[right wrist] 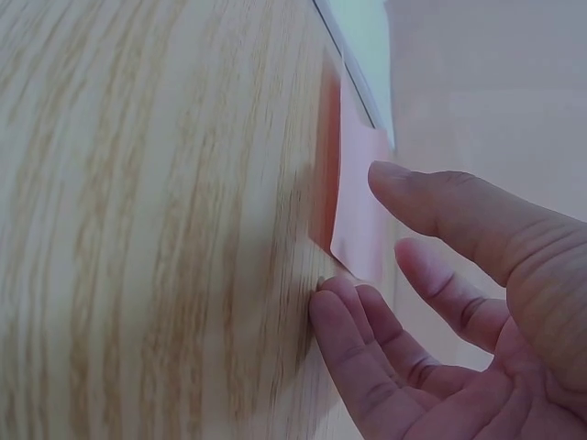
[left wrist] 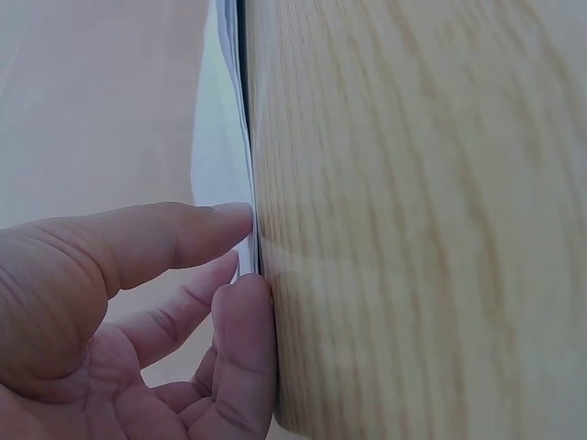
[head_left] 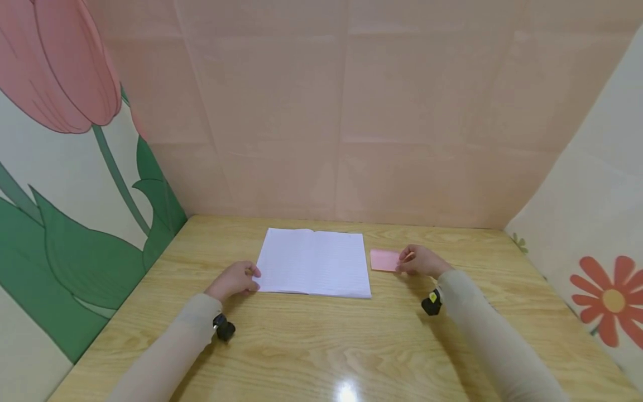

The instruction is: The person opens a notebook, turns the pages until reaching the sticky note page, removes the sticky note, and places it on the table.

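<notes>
An open notebook (head_left: 336,262) with blank ruled pages lies on the wooden table. At its left edge is my left hand (head_left: 236,280), thumb tip (left wrist: 234,220) against the page edge and the other fingers bent beside it, a gap between thumb and index. To the notebook's right lies a pink sticky note pad (head_left: 384,261). My right hand (head_left: 419,261) is at its right end. In the right wrist view, the pink paper (right wrist: 360,197) stands slightly off the table, a shadow beneath; the thumb (right wrist: 404,188) overlaps it and the fingertips reach its end, thumb and fingers apart.
The wood-grained table (head_left: 321,346) runs back to a pink cloth-like wall (head_left: 321,111). A tulip-printed panel (head_left: 115,223) rises on the left, a flower-printed one (head_left: 593,223) on the right. Small black cameras (head_left: 431,303) hang at both wrists.
</notes>
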A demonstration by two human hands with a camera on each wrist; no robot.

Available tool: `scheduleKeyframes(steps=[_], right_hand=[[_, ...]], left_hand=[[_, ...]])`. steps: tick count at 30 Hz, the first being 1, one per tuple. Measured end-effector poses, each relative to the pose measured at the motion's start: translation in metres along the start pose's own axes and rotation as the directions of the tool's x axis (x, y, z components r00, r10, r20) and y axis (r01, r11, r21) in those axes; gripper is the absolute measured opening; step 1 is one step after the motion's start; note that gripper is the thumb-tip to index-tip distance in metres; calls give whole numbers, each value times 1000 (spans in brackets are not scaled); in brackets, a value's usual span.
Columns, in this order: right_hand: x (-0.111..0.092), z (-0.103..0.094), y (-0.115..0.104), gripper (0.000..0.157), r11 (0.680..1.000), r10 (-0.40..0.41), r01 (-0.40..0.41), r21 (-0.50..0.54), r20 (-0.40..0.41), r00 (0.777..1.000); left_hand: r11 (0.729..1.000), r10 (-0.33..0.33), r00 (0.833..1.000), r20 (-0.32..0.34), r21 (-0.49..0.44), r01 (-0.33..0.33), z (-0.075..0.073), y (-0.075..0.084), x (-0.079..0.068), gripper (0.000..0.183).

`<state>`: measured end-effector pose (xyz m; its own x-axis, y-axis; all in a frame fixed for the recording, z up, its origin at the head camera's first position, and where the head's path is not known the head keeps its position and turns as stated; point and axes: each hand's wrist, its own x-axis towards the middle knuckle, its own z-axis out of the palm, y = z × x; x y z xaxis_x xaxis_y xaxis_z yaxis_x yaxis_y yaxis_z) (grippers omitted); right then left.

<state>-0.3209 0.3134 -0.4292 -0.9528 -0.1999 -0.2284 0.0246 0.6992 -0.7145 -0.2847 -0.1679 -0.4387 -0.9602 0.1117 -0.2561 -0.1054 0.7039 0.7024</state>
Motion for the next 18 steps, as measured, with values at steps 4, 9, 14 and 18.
scheduleKeyframes(steps=[4,9,14,18], right_hand=[[-1,-1,0,31,1000,-8,8,11,3,1000],[-4,-3,-2,31,1000,-24,24,19,9,1000],[-6,-3,-2,33,999,-24,24,22,14,1000],[-6,-3,-3,32,999,-24,23,38,11,1000]], left_hand=[[1000,14,1000,2,-13,-14,0,0,0,25],[999,32,999,3,-17,-32,0,-1,0,25],[1000,19,1000,8,-11,-19,0,-2,1,25],[1000,15,1000,10,-18,-15,-1,-2,1,25]])
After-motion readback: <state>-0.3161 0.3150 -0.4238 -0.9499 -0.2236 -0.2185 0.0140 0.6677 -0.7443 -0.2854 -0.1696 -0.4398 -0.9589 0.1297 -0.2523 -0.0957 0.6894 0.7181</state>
